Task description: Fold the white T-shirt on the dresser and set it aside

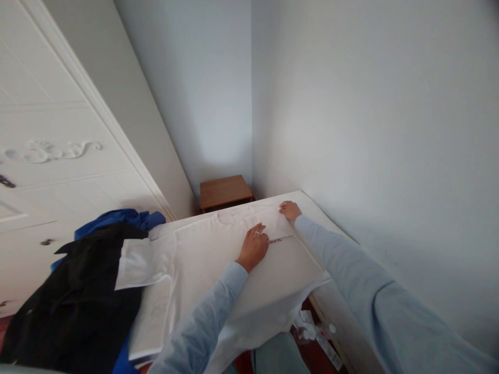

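Observation:
A white T-shirt [206,254] lies spread over a white table, one short sleeve [146,259] stretched out to the left. The shirt's lower part hangs over the near edge. Small dark lettering [275,240] shows on the cloth right of my left hand [254,246]. That hand, with a ring on one finger, rests on the shirt with its fingers apart. Farther to the right, my right hand [290,210] pinches the shirt's cloth close to the table's far right corner; its fingertips are partly hidden.
Black [81,291] and blue clothes [117,221] are heaped at the left end of the white table [150,335]. A small brown wooden table [226,191] stands in the corner. White cabinet doors [58,124] rise at left, a wall at right. Clear plastic items [312,330] lie below the near edge.

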Demonstrator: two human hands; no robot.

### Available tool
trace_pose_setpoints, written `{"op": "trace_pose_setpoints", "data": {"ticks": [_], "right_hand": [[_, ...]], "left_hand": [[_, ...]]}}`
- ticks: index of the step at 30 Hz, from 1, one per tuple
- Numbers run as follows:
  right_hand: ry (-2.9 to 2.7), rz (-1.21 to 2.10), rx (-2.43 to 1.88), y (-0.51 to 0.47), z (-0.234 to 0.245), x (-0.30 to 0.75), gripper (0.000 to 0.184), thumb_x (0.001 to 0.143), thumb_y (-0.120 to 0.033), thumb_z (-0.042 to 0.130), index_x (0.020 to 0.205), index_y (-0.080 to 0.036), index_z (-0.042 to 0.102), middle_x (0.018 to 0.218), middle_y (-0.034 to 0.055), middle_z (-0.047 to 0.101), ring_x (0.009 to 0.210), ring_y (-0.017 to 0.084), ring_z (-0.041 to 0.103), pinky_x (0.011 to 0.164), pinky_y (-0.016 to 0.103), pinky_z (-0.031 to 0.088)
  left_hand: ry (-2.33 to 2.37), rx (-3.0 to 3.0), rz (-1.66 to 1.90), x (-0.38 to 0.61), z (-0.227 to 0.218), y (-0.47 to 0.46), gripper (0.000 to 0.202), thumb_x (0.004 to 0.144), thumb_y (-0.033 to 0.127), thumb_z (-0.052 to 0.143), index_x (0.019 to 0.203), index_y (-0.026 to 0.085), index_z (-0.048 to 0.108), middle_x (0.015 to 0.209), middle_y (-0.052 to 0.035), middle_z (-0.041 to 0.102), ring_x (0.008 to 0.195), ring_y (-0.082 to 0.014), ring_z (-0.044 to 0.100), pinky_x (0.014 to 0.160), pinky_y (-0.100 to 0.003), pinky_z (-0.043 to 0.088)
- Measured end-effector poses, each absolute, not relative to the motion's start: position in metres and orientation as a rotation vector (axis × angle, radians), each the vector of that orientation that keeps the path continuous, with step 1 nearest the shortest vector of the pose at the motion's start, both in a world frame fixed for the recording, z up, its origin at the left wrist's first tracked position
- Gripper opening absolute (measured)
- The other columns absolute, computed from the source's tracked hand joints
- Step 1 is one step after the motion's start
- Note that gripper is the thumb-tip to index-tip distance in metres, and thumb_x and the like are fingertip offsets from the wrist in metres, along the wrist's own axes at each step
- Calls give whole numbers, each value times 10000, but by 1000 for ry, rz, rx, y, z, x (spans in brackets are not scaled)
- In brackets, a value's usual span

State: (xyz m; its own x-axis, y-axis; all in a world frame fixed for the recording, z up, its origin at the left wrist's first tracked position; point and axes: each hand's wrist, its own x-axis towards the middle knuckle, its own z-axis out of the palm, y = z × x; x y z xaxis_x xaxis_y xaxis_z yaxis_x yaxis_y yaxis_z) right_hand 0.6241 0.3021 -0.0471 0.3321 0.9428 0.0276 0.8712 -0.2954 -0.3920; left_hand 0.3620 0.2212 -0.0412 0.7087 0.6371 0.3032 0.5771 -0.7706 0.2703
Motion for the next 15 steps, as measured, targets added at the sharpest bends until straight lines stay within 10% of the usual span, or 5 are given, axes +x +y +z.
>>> {"op": "trace_pose_setpoints", "data": {"ticks": [15], "right_hand": [[-2129, 208, -1725, 233, -42, 619, 422, 926, -354, 600, 1316, -198, 644, 1400, 92, 585, 1332, 210, 521, 1179, 393, 389]], "left_hand": [[931, 2785, 261, 357, -53, 206, 578, 1002, 489, 377, 1470, 156, 438, 1580, -157, 369, 1521, -277, 282, 1264, -481, 255]]}}
